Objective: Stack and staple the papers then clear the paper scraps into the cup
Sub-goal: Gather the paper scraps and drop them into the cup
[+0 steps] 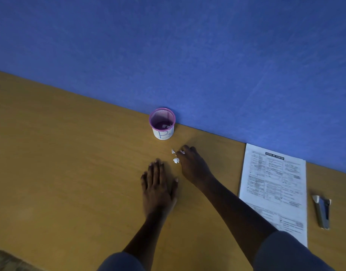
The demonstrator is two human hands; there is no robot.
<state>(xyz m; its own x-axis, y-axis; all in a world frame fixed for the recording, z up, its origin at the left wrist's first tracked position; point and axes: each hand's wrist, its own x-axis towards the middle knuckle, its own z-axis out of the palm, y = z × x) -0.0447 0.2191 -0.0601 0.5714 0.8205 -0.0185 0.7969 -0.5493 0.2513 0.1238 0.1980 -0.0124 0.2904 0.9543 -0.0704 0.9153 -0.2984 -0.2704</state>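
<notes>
A purple mesh cup [162,122] with a white label stands by the blue wall, with a few white bits inside. Small white paper scraps [176,160] lie on the wooden table [70,153] just in front of it. My right hand [193,165] rests curled beside the scraps, fingertips pinching one scrap [182,152]. My left hand [158,184] lies flat on the table, fingers spread, holding nothing. The printed papers [275,188] lie stacked to the right, with my right forearm over their near corner. A grey stapler [322,211] lies right of the papers.
The blue wall [187,55] runs along the table's far edge, right behind the cup and the papers. A patch of floor [3,259] shows at the bottom left beyond the table's near edge.
</notes>
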